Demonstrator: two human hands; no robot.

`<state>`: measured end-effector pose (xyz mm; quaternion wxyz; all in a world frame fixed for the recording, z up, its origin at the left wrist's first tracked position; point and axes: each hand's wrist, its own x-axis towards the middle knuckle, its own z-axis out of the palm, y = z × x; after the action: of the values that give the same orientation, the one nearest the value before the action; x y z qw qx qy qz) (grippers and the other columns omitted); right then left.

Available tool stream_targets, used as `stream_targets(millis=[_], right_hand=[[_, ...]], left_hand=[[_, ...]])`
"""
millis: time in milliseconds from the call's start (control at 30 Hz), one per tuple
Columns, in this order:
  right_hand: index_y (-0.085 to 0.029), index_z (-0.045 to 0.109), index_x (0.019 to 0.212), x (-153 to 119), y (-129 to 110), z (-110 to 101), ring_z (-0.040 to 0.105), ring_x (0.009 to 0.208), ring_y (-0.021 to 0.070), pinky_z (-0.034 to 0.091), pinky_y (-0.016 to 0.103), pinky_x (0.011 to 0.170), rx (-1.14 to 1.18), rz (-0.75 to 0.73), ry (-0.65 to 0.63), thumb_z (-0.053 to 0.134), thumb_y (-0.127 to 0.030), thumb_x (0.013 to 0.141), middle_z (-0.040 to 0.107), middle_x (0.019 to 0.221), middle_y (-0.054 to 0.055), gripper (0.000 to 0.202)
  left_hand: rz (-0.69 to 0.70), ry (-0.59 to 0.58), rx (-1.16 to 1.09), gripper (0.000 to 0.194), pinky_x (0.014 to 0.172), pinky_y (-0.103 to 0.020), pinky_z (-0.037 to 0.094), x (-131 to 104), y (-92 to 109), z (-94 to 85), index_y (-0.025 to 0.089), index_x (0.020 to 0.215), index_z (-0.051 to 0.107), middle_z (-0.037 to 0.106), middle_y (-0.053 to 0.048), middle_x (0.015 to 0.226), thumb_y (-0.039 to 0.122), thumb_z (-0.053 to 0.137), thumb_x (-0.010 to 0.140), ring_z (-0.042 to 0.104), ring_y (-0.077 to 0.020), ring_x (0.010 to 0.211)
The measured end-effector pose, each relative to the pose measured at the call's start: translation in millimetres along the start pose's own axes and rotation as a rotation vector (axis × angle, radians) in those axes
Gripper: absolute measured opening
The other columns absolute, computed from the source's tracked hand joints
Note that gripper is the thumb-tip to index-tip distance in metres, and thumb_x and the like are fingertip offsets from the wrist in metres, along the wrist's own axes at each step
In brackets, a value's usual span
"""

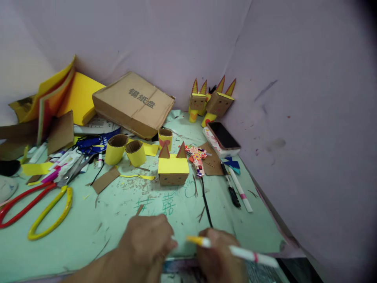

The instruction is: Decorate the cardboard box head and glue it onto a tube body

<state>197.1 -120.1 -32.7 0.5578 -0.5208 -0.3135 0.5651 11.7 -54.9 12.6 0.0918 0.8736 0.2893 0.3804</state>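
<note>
Near the table's front edge, my right hand (220, 251) is closed around a white marker (250, 254) with a pink band. The marker's yellow-orange end points left toward my other hand. My left hand (147, 239) is a closed fist beside it, and a small whitish bit (173, 238) pokes out at its fingertips, too blurred to name. Beyond both hands stands a cardboard box head (173, 169) with a yellow top, two pointed ears and small dots on its front. Three yellow-wrapped cardboard tubes, including a tube (135, 153) with an open top, stand behind it to the left.
Large scissors (50, 212) with red and yellow handles lie at left, by a heap of markers and card. A cardboard carton (132, 104) leans at the back. Finished box figures (198, 102), a phone (224, 135), a patterned glue gun (198, 159) with black cord and pens (240, 190) are rightward.
</note>
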Motion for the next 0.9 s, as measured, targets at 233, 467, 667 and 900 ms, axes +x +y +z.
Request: stream_targets(millis=[233,467,667,900], right_hand=[[-0.023,0.02,0.045,11,-16,-1,0.013,0.034,0.0037,0.015,0.018,0.033,0.445,0.228,-0.193,0.069,-0.056,0.076,0.016,0.038,-0.012,0.067],[-0.022,0.019,0.043,23,-19,19,0.008,0.031,0.0001,0.007,0.016,0.03,0.472,0.345,-0.091,0.081,-0.059,0.056,0.016,0.034,-0.013,0.073],[-0.021,0.028,0.04,24,-15,14,0.013,0.033,0.0025,0.01,0.02,0.034,0.323,0.248,-0.088,0.071,-0.062,0.066,0.022,0.035,-0.011,0.064],[-0.021,0.04,0.041,43,-21,4,0.025,0.039,0.0079,0.015,0.025,0.042,-0.049,0.002,-0.149,0.05,-0.048,0.086,0.027,0.036,-0.007,0.053]], left_hand=[[-0.498,-0.206,-0.334,0.037,0.051,-0.02,0.039,-5,-13,-12.0,0.021,0.065,0.051,0.053,0.004,0.057,0.035,0.038,0.098,0.052,-0.0119,0.052],[-0.506,-0.164,-0.397,0.034,0.054,-0.02,0.043,-2,-5,2.9,0.021,0.074,0.065,0.066,0.002,0.062,0.036,0.044,0.096,0.061,-0.0127,0.056],[-0.495,-0.14,-0.086,0.024,0.062,-0.022,0.048,-7,-32,-9.4,0.023,0.085,0.067,0.07,0.001,0.075,0.036,0.048,0.093,0.065,-0.0159,0.066],[-0.409,-0.302,0.571,0.034,0.07,-0.038,0.05,-11,-96,-31.3,0.016,0.086,0.074,0.071,-0.009,0.086,0.036,0.047,0.09,0.066,-0.0317,0.081]])
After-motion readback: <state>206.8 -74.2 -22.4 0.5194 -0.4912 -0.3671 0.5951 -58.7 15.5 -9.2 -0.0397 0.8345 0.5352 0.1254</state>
